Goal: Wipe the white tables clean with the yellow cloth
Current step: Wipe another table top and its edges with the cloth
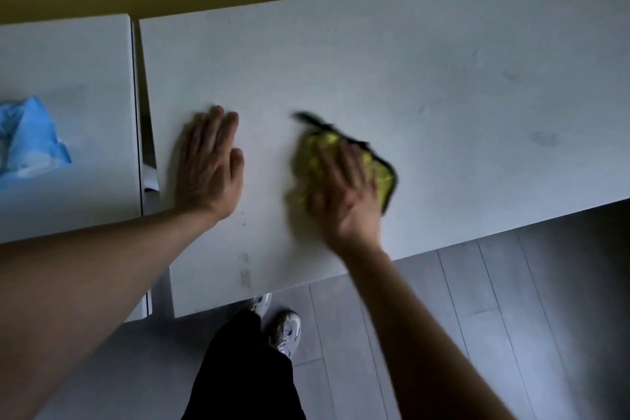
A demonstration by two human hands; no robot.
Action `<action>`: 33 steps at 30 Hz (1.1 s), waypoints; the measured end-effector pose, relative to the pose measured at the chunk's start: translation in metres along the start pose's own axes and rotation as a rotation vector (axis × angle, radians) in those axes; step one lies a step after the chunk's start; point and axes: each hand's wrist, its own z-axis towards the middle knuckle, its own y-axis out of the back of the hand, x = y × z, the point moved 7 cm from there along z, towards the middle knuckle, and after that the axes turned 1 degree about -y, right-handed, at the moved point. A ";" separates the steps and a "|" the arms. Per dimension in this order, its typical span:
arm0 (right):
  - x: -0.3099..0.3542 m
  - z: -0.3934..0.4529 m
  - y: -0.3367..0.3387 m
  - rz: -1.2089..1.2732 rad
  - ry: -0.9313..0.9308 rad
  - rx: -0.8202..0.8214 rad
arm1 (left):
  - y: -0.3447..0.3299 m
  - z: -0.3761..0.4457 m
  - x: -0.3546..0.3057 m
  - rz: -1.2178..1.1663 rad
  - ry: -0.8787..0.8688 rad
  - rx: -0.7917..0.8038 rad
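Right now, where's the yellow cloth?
In the head view the yellow cloth lies on the larger white table, pressed under the right hand, right of the left hand resting flat on the same top.

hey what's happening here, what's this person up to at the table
A person is wiping a white table with a yellow cloth. The right hand presses the cloth flat and looks blurred. The left hand rests flat on the same table. Faint smudges remain farther right. A blue crumpled thing lies on the neighbouring table.
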 end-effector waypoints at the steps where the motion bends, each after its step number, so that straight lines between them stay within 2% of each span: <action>1: -0.029 0.008 0.017 -0.017 -0.095 -0.060 | -0.001 0.000 0.000 -0.002 0.005 0.000; 4: -0.096 0.026 0.055 -0.068 -0.304 -0.170 | -0.003 0.001 0.000 0.005 0.008 0.004; 8: -0.097 0.030 0.051 -0.116 -0.443 -0.221 | -0.004 0.002 0.001 0.008 0.011 -0.012; 11: -0.038 0.032 0.025 -0.063 -0.262 -0.180 | -0.003 0.002 0.001 -0.010 0.006 -0.041; 14: 0.044 0.032 -0.027 0.004 -0.052 -0.015 | 0.000 0.001 0.002 -0.040 0.002 -0.082; 16: 0.081 0.036 -0.050 0.001 0.008 0.036 | 0.001 0.002 0.003 -0.069 -0.007 -0.093; 21: 0.074 0.070 -0.047 -0.020 0.098 0.068 | 0.001 0.002 0.003 -0.094 -0.005 -0.086; 23: 0.047 0.091 -0.031 -0.014 0.012 0.021 | 0.002 0.002 0.003 -0.084 0.010 -0.086; 26: -0.012 0.121 0.004 -0.053 -0.196 -0.136 | 0.003 0.005 0.001 -0.066 0.015 -0.076; 28: -0.042 0.135 0.020 -0.088 -0.293 -0.161 | 0.001 0.005 0.001 -0.060 0.024 -0.073; 31: -0.057 0.144 0.022 -0.133 -0.412 -0.165 | -0.002 0.004 0.002 -0.054 0.030 -0.061; 33: -0.046 0.147 0.016 -0.144 -0.416 -0.172 | -0.002 0.005 0.002 -0.058 0.035 -0.068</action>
